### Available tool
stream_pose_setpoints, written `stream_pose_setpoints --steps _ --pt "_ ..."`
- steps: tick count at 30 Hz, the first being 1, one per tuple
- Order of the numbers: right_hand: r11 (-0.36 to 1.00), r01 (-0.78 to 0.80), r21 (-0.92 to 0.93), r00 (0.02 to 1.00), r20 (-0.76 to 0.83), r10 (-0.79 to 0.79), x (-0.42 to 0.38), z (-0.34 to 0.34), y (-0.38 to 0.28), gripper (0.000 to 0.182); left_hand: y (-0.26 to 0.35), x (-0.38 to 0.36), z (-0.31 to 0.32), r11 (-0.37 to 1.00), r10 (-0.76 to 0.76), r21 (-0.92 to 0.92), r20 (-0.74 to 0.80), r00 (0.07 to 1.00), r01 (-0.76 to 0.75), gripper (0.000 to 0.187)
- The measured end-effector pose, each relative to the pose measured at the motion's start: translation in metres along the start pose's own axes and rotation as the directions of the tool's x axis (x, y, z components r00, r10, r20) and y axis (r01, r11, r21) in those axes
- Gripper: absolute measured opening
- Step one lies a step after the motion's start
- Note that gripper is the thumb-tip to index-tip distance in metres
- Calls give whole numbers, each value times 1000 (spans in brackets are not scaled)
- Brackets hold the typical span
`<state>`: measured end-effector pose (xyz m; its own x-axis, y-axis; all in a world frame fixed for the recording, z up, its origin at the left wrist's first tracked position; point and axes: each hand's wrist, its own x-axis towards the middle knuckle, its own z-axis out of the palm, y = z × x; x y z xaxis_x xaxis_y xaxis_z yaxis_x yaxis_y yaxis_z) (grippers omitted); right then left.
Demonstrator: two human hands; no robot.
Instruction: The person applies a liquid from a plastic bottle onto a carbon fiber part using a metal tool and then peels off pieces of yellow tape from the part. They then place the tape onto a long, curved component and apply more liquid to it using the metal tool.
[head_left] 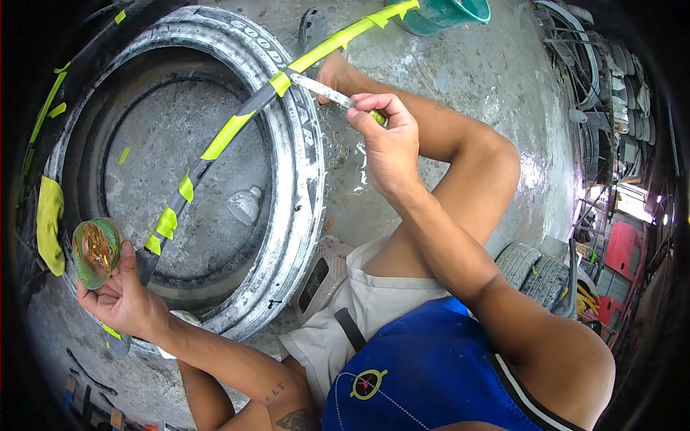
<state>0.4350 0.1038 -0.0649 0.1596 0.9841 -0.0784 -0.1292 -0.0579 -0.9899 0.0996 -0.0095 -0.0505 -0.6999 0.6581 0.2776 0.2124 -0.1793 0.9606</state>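
Note:
My left hand (133,294) is closed around a shallow round green container (85,257) with glossy amber liquid inside, tilted toward me. In my right hand (390,136) is a slim brush-like tool (323,90) with a whitish length and a green handle end. Its dark tip touches or nearly touches a long dark strip (195,172) wrapped at intervals with yellow-green tape (228,135). This strip runs diagonally across a tire (298,215) lying flat on the floor, whose sidewall is smeared white and shows raised lettering.
A crumpled clear plastic bottle piece (245,206) lies inside the tire ring. A yellow-green cloth (49,226) hangs at the left. Behind the strip's far end stands a green bucket (445,13). More tires (550,280) are at the right, and my bent leg (460,144) is beside the tire.

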Motion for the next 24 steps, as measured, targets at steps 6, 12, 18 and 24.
stream_pose_setpoints --steps 6,12,18,24 --pt "999 15 -37 1000 -26 -16 -4 -4 -2 12 -1 1 -3 1000 2 8 5 1000 -2 50" --pt "997 34 -64 999 -12 -35 -4 2 -6 11 -2 1 -3 1000 5 6 9 1000 -5 56" --pt "986 65 -153 996 -51 -74 -6 2 -8 10 -1 0 -3 1000 17 10 5 1000 -17 56" --pt "989 4 -151 996 -86 -17 -8 3 -11 9 -2 -2 -7 999 12 51 -2 1000 -12 55"
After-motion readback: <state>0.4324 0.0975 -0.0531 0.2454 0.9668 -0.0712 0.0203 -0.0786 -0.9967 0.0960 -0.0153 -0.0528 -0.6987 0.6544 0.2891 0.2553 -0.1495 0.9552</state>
